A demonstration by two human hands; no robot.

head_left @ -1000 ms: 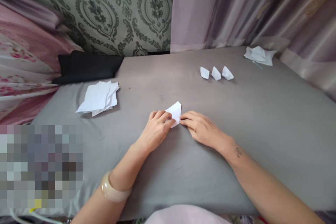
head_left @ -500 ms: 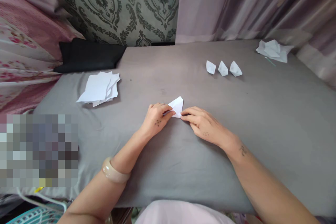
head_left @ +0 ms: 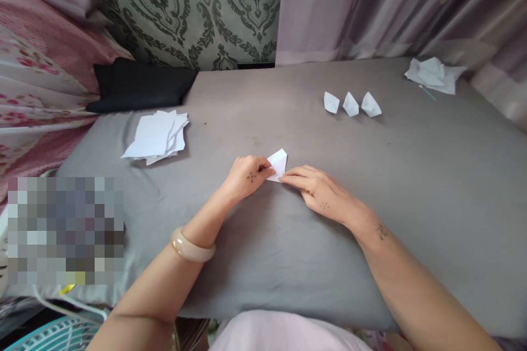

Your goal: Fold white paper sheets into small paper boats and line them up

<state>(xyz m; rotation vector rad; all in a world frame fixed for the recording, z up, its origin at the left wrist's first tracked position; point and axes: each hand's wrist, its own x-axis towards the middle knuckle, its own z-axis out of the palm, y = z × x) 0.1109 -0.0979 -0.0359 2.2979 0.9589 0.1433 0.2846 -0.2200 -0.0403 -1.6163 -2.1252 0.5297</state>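
A small piece of folded white paper (head_left: pixel 279 161) lies on the grey cloth in front of me, one pointed corner facing away. My left hand (head_left: pixel 249 175) pinches its left side between thumb and fingers. From the other side, my right hand (head_left: pixel 315 189) presses its fingertips onto the paper's lower right edge, fingers together. The paper's left part is covered by my left fingers. Farther off to the right stand three folded white paper shapes (head_left: pixel 351 105) in a row, apart from both hands.
Loose white sheets (head_left: pixel 153 134) are stacked at the left, before a folded black cloth (head_left: pixel 142 85). More white paper (head_left: pixel 434 74) lies at the far right beside a thin bluish stick (head_left: pixel 428 92). A blurred-out patch (head_left: pixel 66 230) covers the near left; a turquoise basket (head_left: pixel 55 334) sits below.
My left hand has turned and its fingers have curled more tightly at the paper's left edge. My right fingertips have slid slightly left onto the lower edge. The camera view has tilted down.
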